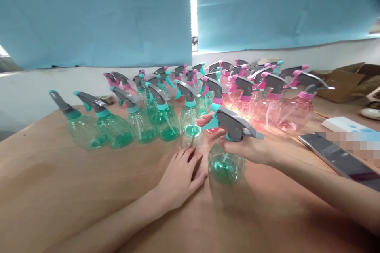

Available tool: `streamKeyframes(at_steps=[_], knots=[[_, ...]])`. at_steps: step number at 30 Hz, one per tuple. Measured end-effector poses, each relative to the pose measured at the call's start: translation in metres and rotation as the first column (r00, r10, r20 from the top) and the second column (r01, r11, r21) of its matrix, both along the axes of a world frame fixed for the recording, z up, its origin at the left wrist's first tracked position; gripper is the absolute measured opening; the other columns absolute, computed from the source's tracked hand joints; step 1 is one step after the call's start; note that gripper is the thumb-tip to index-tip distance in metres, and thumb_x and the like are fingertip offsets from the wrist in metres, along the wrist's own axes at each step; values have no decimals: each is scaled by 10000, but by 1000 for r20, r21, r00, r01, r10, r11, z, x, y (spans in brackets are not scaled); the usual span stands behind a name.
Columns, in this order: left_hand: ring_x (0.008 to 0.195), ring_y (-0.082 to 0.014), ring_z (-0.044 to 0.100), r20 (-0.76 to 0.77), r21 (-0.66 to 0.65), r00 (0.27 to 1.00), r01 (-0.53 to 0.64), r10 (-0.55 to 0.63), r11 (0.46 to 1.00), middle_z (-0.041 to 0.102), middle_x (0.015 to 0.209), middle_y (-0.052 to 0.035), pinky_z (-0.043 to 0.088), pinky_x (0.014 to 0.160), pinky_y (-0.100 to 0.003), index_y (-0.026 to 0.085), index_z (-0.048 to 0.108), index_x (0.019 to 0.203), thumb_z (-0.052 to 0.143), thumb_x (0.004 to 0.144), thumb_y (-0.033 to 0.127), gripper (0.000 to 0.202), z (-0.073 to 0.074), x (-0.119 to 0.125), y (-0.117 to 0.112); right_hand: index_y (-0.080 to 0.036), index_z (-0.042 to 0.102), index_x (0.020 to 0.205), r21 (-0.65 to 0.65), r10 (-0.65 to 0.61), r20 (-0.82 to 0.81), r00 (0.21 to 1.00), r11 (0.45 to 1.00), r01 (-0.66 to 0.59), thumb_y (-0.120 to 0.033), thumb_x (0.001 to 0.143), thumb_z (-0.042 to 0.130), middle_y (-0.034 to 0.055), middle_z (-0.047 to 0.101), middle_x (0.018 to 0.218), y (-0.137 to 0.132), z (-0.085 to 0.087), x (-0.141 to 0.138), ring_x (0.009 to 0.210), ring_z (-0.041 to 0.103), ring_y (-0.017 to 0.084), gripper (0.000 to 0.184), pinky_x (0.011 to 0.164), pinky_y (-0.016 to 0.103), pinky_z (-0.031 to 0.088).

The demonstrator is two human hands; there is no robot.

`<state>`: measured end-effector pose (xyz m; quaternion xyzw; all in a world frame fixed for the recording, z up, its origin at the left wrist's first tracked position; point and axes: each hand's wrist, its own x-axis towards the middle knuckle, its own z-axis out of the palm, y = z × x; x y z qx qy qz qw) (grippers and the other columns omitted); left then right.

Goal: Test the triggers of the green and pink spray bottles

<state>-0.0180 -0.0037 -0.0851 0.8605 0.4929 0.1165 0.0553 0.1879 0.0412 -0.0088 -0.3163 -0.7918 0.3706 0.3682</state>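
A clear green spray bottle (226,169) with a grey head and turquoise trigger stands upright near the middle of the table. Around its neck, just below the head, my right hand (252,150) is closed, its fingertips showing to the left beside the trigger. My left hand (180,174) rests palm down on the wood, fingers stretched out, holding nothing; its thumb points toward the bottle's base. Straight ahead of the left hand is another green spray bottle (191,120), part of a front row with more green ones (168,122) to its left.
Pink spray bottles (297,112) crowd the right of the group, with mixed ones behind. At right lie a phone (335,154), a white box-like item (341,125) and a white mouse (370,113). An open cardboard box (344,85) stands farther back. Blue blinds (95,16) hang behind the wooden table (89,182).
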Motion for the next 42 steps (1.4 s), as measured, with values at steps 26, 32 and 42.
streamKeyframes(at_steps=[26, 32, 42], knots=[[1295, -333, 436, -2, -5, 1000, -1, 1, 1000, 499, 1401, -169, 382, 1056, -523, 142, 525, 1337, 511, 947, 390, 462, -1, 0, 1, -271, 654, 991, -125, 20, 60, 998, 992, -12, -151, 703, 494, -28, 703, 838, -2, -5, 10, 756, 658, 172, 350, 663, 274, 529], [1290, -333, 445, -4, 4, 1000, 4, -4, 1000, 505, 1399, -171, 386, 1051, -527, 146, 532, 1327, 518, 942, 381, 451, -1, 0, 1, -265, 604, 794, -107, 7, -34, 999, 994, -11, -159, 668, 508, -17, 684, 840, -3, -3, 8, 835, 663, 198, 190, 702, 309, 545], [1295, -328, 435, 2, -26, 1000, 2, -2, 1000, 495, 1403, -163, 374, 1064, -527, 157, 522, 1341, 514, 952, 386, 451, 0, -1, 1, -255, 592, 794, -116, 47, -85, 995, 992, -57, -167, 659, 513, -12, 662, 812, 1, -7, 9, 800, 660, 196, 179, 663, 304, 530]])
